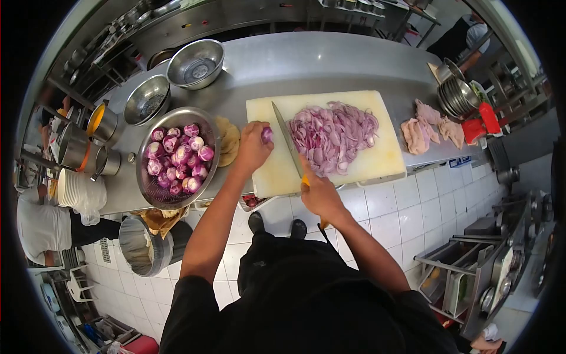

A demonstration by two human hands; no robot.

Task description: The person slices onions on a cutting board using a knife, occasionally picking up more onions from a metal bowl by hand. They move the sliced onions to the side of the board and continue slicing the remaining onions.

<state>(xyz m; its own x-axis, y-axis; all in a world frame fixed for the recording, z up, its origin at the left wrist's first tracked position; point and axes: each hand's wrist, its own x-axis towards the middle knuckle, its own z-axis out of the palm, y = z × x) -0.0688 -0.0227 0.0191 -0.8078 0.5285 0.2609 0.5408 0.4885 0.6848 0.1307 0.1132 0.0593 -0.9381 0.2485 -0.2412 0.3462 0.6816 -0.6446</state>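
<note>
My left hand (pixel 255 145) is closed around a peeled purple onion (pixel 267 135) over the left part of the white cutting board (pixel 262 177). In my right hand (pixel 321 196) is the yellow handle of a long knife (pixel 285 133), its blade lying over the board and pointing away from me. Right of the blade, a big heap of sliced purple onion (pixel 333 135) covers the board's middle. A perforated steel colander (pixel 213 127) with several peeled onions stands left of the board.
Two steel bowls (pixel 196 64) (pixel 147 99) stand behind the colander. Pots (pixel 104 121) and stacked white containers (pixel 72 187) are at the left edge. Raw chicken pieces (pixel 417 135), stacked bowls (pixel 458 97) and a red object (pixel 489 117) lie right. A bin (pixel 138 245) stands below left. Two people are farther off.
</note>
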